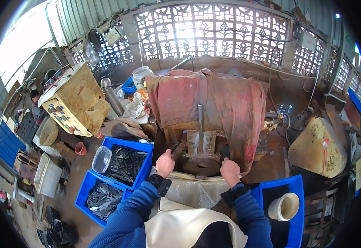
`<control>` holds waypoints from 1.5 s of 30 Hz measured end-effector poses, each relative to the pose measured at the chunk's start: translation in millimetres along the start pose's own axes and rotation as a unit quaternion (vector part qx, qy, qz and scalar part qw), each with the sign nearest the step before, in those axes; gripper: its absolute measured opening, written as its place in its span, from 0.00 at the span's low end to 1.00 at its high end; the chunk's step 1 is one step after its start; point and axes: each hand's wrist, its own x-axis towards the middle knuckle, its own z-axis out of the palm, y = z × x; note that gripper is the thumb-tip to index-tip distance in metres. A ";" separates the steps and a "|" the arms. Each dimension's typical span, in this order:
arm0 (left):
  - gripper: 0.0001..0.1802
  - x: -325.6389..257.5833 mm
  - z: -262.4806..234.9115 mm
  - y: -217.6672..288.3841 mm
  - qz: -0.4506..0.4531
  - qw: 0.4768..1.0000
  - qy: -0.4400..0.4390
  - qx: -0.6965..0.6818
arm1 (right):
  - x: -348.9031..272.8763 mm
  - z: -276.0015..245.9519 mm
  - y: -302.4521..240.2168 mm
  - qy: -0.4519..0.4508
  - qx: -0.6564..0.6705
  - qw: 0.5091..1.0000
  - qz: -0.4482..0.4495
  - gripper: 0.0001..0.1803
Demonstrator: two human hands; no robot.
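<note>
Head view: cluttered workshop, patterned lattice wall (213, 33) at the back with daylight blowing out the openings, corrugated metal upper left. Centre is a rusty press machine (201, 140) draped with a stained red cloth (213, 99) that hides most of its body; only a vertical shaft and the round die plate (201, 167) at the bottom show.

Left hand (165, 162) sits at the left edge of the die plate, fingers curled toward the machine base; whatever it grips is hidden by the knuckles, cannot tell if it holds anything. Right hand (230, 170) rests at the plate's right edge, fingers folded under and out of sight, grip unreadable too. Both wrists wear dark bands, blue sleeves come up from the lower edge, cream apron (188, 223) between them.

Left of the person: two blue crates (127, 165) with dark flat metal pieces, shapes too small to make out, and a clear plastic container (102, 159) on the upper crate's rim. Right: another blue crate (298, 194), partly cut by the sleeve, holding a white bucket (284, 206). Yellow grimy control box (77, 103) upper left, perforated yellowish casing (317, 149) right. Another person (35, 105) far left, mostly hidden.
</note>
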 end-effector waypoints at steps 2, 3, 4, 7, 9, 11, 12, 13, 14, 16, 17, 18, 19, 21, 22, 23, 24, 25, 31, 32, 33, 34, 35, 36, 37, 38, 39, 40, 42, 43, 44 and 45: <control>0.08 0.8 -0.4 1.7 0.008 1.000 0.015 0.000 | 0.9 -2.3 -0.6 0.020 -0.005 1.000 -0.011 0.13; 0.08 -0.2 -0.7 1.9 0.007 1.000 0.014 0.000 | 0.2 -0.7 -0.7 0.019 -0.005 1.000 -0.010 0.13; 0.08 -2.2 -1.1 1.6 0.003 1.000 0.006 0.006 | -1.1 2.2 -0.8 0.020 -0.002 1.000 -0.009 0.13; 0.08 -3.1 -4.7 3.9 0.002 1.000 -0.006 0.016 | -3.5 2.8 -1.2 0.030 0.006 1.000 -0.006 0.13; 0.08 0.9 -1.3 3.5 0.011 1.000 -0.009 0.022 | -2.0 -0.8 -0.3 0.039 0.004 0.999 -0.013 0.13; 0.08 3.8 -0.1 3.5 0.017 1.000 -0.012 0.023 | 0.5 -2.2 -1.0 0.045 0.001 0.999 -0.014 0.13; 0.08 1.9 -0.7 2.3 0.014 1.000 -0.017 0.021 | 0.1 -0.4 -2.0 0.042 -0.001 0.999 -0.007 0.13; 0.08 0.0 -1.5 1.4 0.012 0.999 -0.023 0.020 | -0.7 1.5 -2.9 0.039 -0.003 0.999 0.000 0.13; 0.08 0.3 -1.9 1.4 0.011 0.999 -0.028 0.018 | -1.2 1.7 -3.1 0.037 -0.005 0.999 0.007 0.13; 0.09 -0.7 -5.5 2.6 0.002 0.999 -0.043 0.021 | -3.5 1.5 -4.1 0.034 -0.010 0.999 0.007 0.12; 0.10 -0.9 -7.0 3.3 -0.006 0.998 -0.060 0.025 | -4.5 1.1 -4.6 0.030 -0.014 0.999 0.008 0.12; 0.12 -0.7 -7.6 3.4 -0.015 0.996 -0.077 0.030 | -5.0 0.8 -5.2 0.026 -0.018 0.999 0.009 0.11; 0.12 -0.5 -7.4 3.1 -0.015 0.997 -0.076 0.029 | -5.1 0.5 -5.5 0.027 -0.019 0.999 0.008 0.11; 0.12 -0.2 -7.2 2.9 -0.014 0.997 -0.078 0.026 | -5.3 -1.1 -5.8 0.033 -0.023 0.999 0.006 0.11; 0.12 -0.2 -7.0 2.7 -0.014 0.996 -0.079 0.025 | -5.0 -1.4 -5.8 0.036 -0.025 0.999 0.005 0.11; 0.12 0.1 -6.3 2.0 -0.014 0.997 -0.078 0.024 | -4.8 -1.3 -5.9 0.036 -0.025 0.999 0.004 0.11; 0.11 0.5 -5.1 1.0 -0.007 0.997 -0.074 0.028 | -4.7 -0.9 -5.9 0.038 -0.026 0.999 0.004 0.11; 0.10 0.3 -5.5 0.5 0.000 0.997 -0.071 0.032 | -5.0 0.0 -6.3 0.039 -0.027 0.999 0.004 0.11; 0.09 0.8 -4.6 1.5 0.000 0.996 -0.076 0.040 | -4.0 0.2 -6.8 0.048 -0.035 0.998 0.004 0.11; 0.09 0.9 -4.5 1.3 -0.001 0.996 -0.079 0.042 | -2.9 2.7 -5.3 0.051 -0.034 0.998 0.002 0.12; 0.09 1.0 -4.3 1.2 -0.001 0.996 -0.082 0.043 | -2.1 5.2 -3.8 0.054 -0.033 0.998 -0.001 0.12; 0.09 1.0 -4.3 1.3 -0.001 0.995 -0.085 0.044 | -2.1 6.5 -2.8 0.058 -0.032 0.998 -0.003 0.12; 0.09 1.2 -4.6 0.6 -0.003 0.995 -0.084 0.044 | -2.4 7.1 -3.1 0.058 -0.032 0.998 -0.004 0.12; 0.10 1.3 -4.9 -0.1 -0.009 0.995 -0.093 0.041 | -2.9 7.5 -3.5 0.057 -0.034 0.998 -0.004 0.12; 0.10 1.4 -5.0 -0.6 -0.015 0.994 -0.101 0.037 | -3.1 7.8 -3.8 0.056 -0.036 0.998 -0.004 0.12; 0.11 1.5 -5.1 -1.0 -0.021 0.993 -0.109 0.034 | -2.7 7.8 -4.0 0.056 -0.038 0.998 -0.003 0.12; 0.11 2.1 -4.9 -1.2 -0.023 0.993 -0.108 0.034 | -1.6 7.4 -4.2 0.056 -0.039 0.998 -0.005 0.12; 0.11 2.5 -5.3 -0.4 -0.023 0.993 -0.108 0.033 | -2.0 6.8 -4.3 0.059 -0.039 0.997 -0.008 0.12; 0.10 2.4 -6.1 1.0 -0.025 0.994 -0.106 0.033 | -2.6 5.6 -4.9 0.065 -0.040 0.997 -0.013 0.12; 0.10 1.6 -5.5 0.5 -0.026 0.993 -0.106 0.033 | -3.3 5.4 -5.3 0.064 -0.040 0.997 -0.013 0.12; 0.10 0.9 -4.9 -0.2 -0.024 0.993 -0.106 0.033 | -4.6 4.7 -5.7 0.059 -0.042 0.997 -0.012 0.12; 0.10 1.3 -5.0 -0.3 -0.023 0.994 -0.105 0.034 | -5.0 2.3 -7.3 0.055 -0.044 0.997 -0.012 0.12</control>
